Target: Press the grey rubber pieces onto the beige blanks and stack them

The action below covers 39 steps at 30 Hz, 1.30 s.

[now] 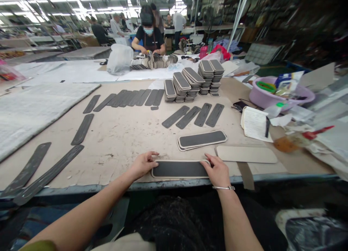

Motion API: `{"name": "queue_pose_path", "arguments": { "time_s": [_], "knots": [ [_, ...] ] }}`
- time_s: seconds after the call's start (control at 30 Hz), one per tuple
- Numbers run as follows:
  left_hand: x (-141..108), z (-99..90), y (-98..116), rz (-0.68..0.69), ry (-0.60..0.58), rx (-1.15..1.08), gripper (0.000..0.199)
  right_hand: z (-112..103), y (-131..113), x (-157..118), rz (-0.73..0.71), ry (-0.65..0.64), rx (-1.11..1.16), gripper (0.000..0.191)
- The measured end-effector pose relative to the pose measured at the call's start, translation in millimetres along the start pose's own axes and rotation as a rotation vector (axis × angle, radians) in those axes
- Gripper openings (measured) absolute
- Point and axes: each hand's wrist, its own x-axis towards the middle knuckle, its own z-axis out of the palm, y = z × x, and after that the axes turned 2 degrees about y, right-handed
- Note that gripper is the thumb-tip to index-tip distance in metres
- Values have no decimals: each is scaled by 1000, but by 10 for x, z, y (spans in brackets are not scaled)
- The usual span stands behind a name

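A long dark panel with a pale border point(179, 169) lies flat at the table's front edge. My left hand point(144, 164) pinches its left end between thumb and fingers. At the right end, my right hand point(217, 168), with a bracelet at the wrist, grips the corner the same way. Just beyond lies a small pile of similar bordered panels point(202, 139). To the right of my right hand rests a plain beige panel point(246, 153), with a brown strip point(245, 175) below it, hanging over the edge.
Tall stacks of bordered panels point(182, 81) stand farther back. Loose dark strips point(83, 129) lie left and centre. A purple basin point(280, 95), an open notebook point(255, 124) and an orange-brown bottle point(285, 144) are on the right. A masked person works across the table.
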Motion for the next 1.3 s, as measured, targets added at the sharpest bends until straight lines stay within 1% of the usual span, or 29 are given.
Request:
{"name": "queue_pose_path", "arguments": {
  "time_s": [0.1, 0.17, 0.33, 0.5, 0.6, 0.73, 0.8, 0.87, 0.9, 0.93, 1.0, 1.03, 1.07, 1.13, 1.17, 1.23, 1.3],
  "knots": [
    [114, -26, 4, -15, -18, 91, 26, -17, 25, 7, -47, -33, -3, 38],
    [145, -23, 19, -29, -1, 126, 23, -18, 36, 11, -65, -55, -34, 35],
    [148, 9, 36, -60, 47, 219, 21, -24, 20, 21, -68, -91, -96, 29],
    [161, 16, 56, -85, 46, 286, 19, -34, -67, 15, -47, -113, -194, 27],
    [163, 19, 78, -80, 43, 322, 18, -23, -104, 4, -38, -103, -222, 26],
    [133, 39, 88, -55, 65, 387, 18, -8, -91, -4, -53, -82, -252, 26],
    [106, 52, 92, -24, 84, 423, 19, 2, -104, -25, -87, -38, -300, 29],
    [78, 65, 102, 11, 95, 454, 19, 33, -189, -80, -168, 42, -342, 32],
    [66, 71, 108, 25, 98, 466, 19, 63, -268, -121, -233, 67, -348, 33],
    [56, 78, 114, 36, 102, 475, 18, 102, -369, -169, -311, 66, -338, 34],
    [42, 92, 120, 53, 114, 487, 17, 205, -608, -259, -446, -20, -275, 35],
    [37, 100, 118, 63, 117, 490, 16, 258, -722, -288, -478, -79, -234, 36],
    [34, 109, 112, 73, 117, 497, 15, 305, -817, -299, -474, -122, -199, 38],
    [28, 124, 83, 110, 117, 466, 13, 360, -908, -262, -413, -158, -161, 43],
    [25, 131, 64, 140, 122, 414, 13, 364, -899, -221, -379, -161, -158, 45],
    [20, 140, 26, 201, 152, 260, 12, 335, -792, -122, -341, -179, -158, 44],
    [19, 145, 13, 233, 181, 120, 13, 291, -631, -37, -320, -225, -135, 36]
  ]
}}
